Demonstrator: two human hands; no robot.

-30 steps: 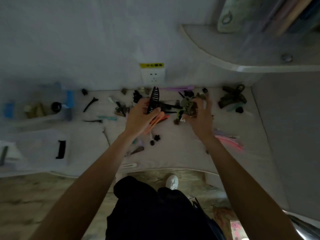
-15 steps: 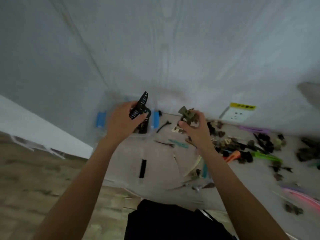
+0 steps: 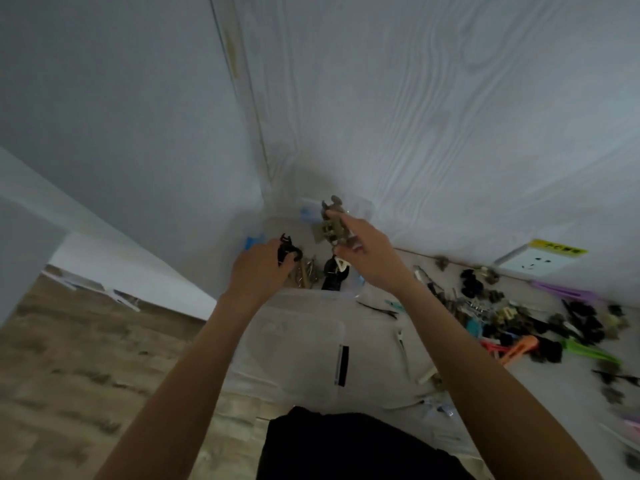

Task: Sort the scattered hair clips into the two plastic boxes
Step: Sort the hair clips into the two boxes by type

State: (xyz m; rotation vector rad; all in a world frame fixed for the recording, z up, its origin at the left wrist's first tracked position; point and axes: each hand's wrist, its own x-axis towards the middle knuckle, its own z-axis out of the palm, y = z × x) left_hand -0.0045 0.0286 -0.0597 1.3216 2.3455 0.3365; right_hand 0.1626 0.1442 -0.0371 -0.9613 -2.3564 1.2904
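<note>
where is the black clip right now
In the head view, the black clip is gripped in the left hand, left of centre, above the clear plastic box in the wall corner.

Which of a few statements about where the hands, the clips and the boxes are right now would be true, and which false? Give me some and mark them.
1. The left hand grips a black clip. True.
2. The right hand holds nothing. False: it holds an olive-brown clip.
3. Both hands are over the clear plastic box in the corner. True.
4. The pile of loose clips lies left of the arms. False: it lies to the right.
5. The wall socket carries a yellow label. True.
</note>
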